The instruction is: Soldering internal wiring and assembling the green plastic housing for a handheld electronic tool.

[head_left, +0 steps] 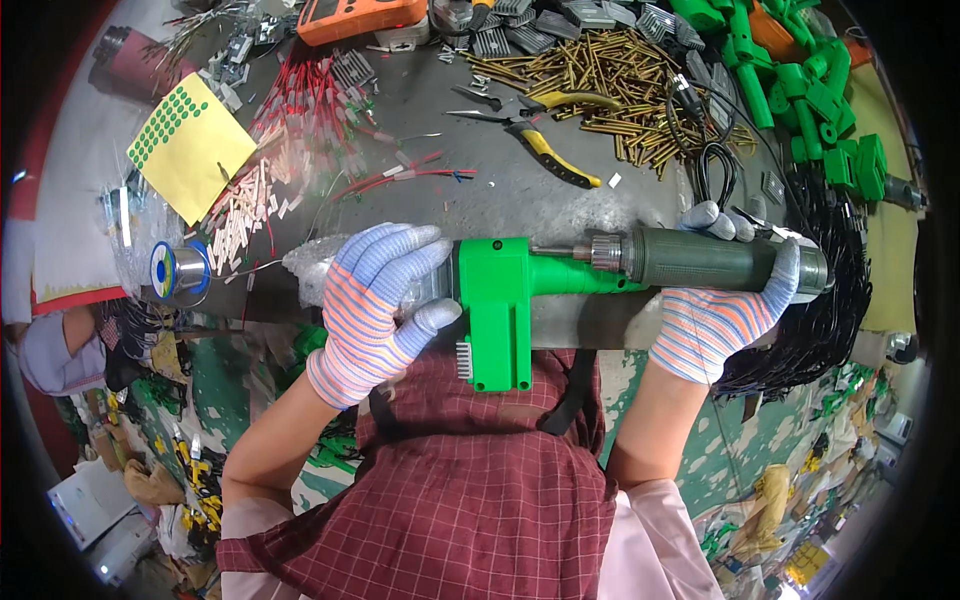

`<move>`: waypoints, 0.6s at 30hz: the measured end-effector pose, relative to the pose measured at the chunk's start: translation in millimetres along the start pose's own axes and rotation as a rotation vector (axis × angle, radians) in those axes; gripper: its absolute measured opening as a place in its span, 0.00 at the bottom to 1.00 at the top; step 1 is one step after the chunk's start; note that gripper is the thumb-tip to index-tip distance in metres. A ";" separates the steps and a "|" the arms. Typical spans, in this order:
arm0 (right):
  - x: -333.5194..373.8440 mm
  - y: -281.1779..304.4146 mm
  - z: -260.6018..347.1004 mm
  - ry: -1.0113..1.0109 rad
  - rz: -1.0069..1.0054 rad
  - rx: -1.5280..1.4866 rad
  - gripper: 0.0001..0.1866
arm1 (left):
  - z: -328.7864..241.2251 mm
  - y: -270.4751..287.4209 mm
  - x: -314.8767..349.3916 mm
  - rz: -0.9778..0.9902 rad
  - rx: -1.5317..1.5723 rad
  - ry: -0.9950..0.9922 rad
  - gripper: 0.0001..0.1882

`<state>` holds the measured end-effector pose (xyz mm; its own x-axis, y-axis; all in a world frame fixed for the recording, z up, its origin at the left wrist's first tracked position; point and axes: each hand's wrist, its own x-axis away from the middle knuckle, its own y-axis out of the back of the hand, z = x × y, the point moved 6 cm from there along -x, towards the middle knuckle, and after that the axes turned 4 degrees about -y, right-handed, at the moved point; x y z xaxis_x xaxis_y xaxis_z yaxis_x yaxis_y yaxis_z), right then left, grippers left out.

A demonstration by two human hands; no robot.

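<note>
At the bench's near edge lies a bright green plastic tool housing (497, 300), with a boxy block pointing toward me and a tapered neck to the right. My left hand (380, 290), in a striped glove, is closed around the clear and dark round end left of the block. My right hand (728, 300), gloved alike, grips a dark grey-green electric screwdriver (700, 258). The driver lies level above the housing's neck, its chuck and thin bit pointing left toward the block. Whether the bit touches a screw cannot be made out.
Yellow-handled pliers (545, 150) lie beyond the housing, before a heap of brass-coloured rods (630, 90). Red wires (310, 110), a yellow sticker sheet (190, 148) and a solder spool (180, 270) sit left. Green housings (800, 90) and bundled black cables (820, 330) crowd the right.
</note>
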<state>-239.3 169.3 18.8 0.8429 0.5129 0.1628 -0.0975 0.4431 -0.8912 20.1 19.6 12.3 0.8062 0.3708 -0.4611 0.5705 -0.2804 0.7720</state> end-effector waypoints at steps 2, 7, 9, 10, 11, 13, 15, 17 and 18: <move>1.4 -1.3 -1.4 -0.018 -0.042 0.001 0.19 | 0.3 -1.6 -0.5 0.002 0.009 0.007 0.25; -6.3 6.3 -2.5 -0.049 -0.069 0.018 0.15 | 1.9 -1.1 -2.8 0.011 0.013 0.025 0.25; -8.9 11.8 -5.9 -0.063 -0.087 -0.044 0.11 | 2.2 -2.7 -3.4 0.019 0.015 0.012 0.25; -10.3 12.0 -7.0 -0.061 -0.090 -0.042 0.11 | 2.8 -3.2 -4.0 0.021 0.019 0.013 0.25; -11.3 11.1 -7.6 -0.055 -0.079 -0.021 0.10 | 2.9 -3.5 -4.4 0.021 0.022 0.007 0.25; -12.3 10.6 -8.1 -0.046 -0.068 0.000 0.09 | 2.6 -3.7 -5.5 0.021 0.029 0.000 0.25; -13.1 11.2 -9.2 -0.055 -0.057 -0.057 0.08 | 1.7 -3.4 -6.6 0.021 0.020 -0.001 0.25; -13.0 8.3 -10.0 -0.054 -0.097 -0.030 0.08 | 3.5 -3.9 -4.6 0.022 0.024 -0.009 0.25; -12.6 8.8 -10.6 -0.057 -0.136 -0.003 0.09 | 4.4 -3.9 -3.8 0.022 0.026 -0.013 0.25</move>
<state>-245.2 159.0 4.4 0.8168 0.4892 0.3060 0.0171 0.5096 -0.8602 15.5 15.4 9.1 0.8203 0.3532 -0.4497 0.5564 -0.3114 0.7704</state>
